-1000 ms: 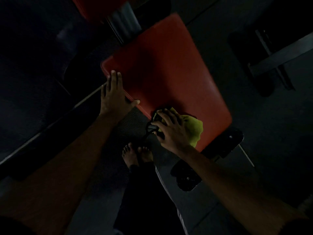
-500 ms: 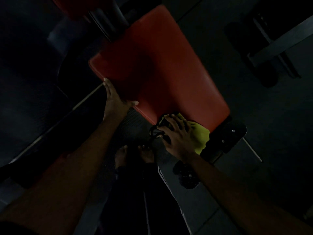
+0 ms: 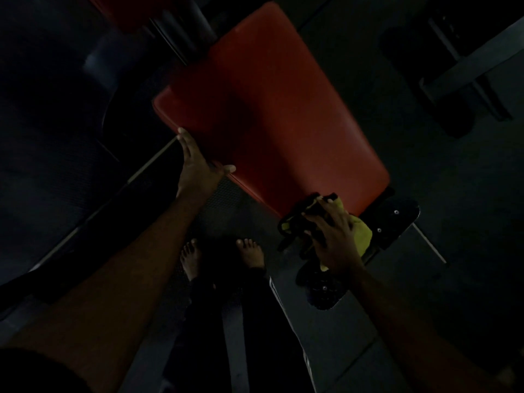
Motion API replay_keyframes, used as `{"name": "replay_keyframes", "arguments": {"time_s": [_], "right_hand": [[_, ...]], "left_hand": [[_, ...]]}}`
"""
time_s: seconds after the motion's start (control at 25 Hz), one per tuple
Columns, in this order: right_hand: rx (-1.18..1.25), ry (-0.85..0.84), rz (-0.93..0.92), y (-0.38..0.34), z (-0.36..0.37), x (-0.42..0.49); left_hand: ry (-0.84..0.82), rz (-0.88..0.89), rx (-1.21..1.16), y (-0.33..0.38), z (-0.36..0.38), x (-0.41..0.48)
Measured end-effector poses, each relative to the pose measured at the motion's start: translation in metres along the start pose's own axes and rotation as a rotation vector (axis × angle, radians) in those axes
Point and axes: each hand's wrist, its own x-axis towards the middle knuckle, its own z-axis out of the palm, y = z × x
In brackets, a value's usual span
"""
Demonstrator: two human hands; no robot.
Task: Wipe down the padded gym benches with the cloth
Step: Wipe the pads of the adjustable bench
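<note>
Fingers straight, the left hand (image 3: 195,168) is bracing the edge of the bench pad (image 3: 283,114), likely for steadiness, while the right hand (image 3: 337,239), fingers splayed, is pressing the cloth (image 3: 360,234) onto its corner.

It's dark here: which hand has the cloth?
The right hand, pressing the yellow cloth at the end of the red bench; the left hand rests bare on its edge.
</note>
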Motion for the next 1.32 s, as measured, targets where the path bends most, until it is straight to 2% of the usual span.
{"name": "replay_keyframes", "arguments": {"time_s": [0.12,0.32,0.4,0.48,0.56,0.72,0.8,0.88,0.96,1.0,1.08,1.12,1.16,1.2,1.24,1.32], "right_hand": [[0.100,0.095,0.303,-0.021,0.005,0.004],[0.331,0.456,0.848,-0.063,0.016,0.023],[0.367,0.506,0.923,-0.067,0.023,0.014],[0.348,0.488,0.887,-0.063,0.029,-0.001],[0.305,0.389,0.903,-0.055,0.022,-0.001],[0.072,0.213,0.832,-0.040,0.004,0.014],[-0.003,0.195,0.660,-0.046,-0.002,0.019],[-0.072,0.161,0.343,-0.061,-0.004,0.027],[-0.075,0.116,0.145,-0.062,-0.013,0.071],[-0.063,0.112,0.126,-0.065,-0.018,0.094],[-0.007,0.196,0.216,-0.061,-0.034,0.142],[0.071,0.270,0.263,-0.060,-0.042,0.156],[0.161,0.270,0.304,-0.066,-0.045,0.159],[0.212,0.198,0.327,-0.077,-0.042,0.154],[0.200,0.149,0.333,-0.092,-0.038,0.147],[0.192,0.243,0.304,-0.110,-0.030,0.147]], "left_hand": [[0.000,0.027,-0.008,-0.003,0.001,0.000],[-0.004,0.023,0.011,-0.005,0.002,0.001],[-0.002,0.017,0.005,-0.003,0.002,0.000],[-0.006,0.020,-0.003,-0.002,0.001,-0.002],[-0.009,0.025,0.006,-0.001,0.000,-0.002],[-0.012,0.045,0.028,-0.002,0.000,-0.005],[-0.002,0.056,0.041,-0.006,-0.002,-0.006],[-0.019,0.050,0.037,-0.007,-0.006,-0.006],[-0.026,0.018,0.115,-0.006,-0.009,-0.005],[-0.014,0.008,0.191,-0.005,-0.011,-0.004],[0.039,0.014,0.285,-0.004,-0.020,0.001],[0.060,0.027,0.266,-0.007,-0.028,0.007],[0.059,0.038,0.206,-0.011,-0.038,0.015],[0.044,0.042,0.132,-0.015,-0.049,0.023],[0.018,0.033,0.075,-0.018,-0.059,0.031],[-0.028,0.018,0.046,-0.018,-0.071,0.040]]}}
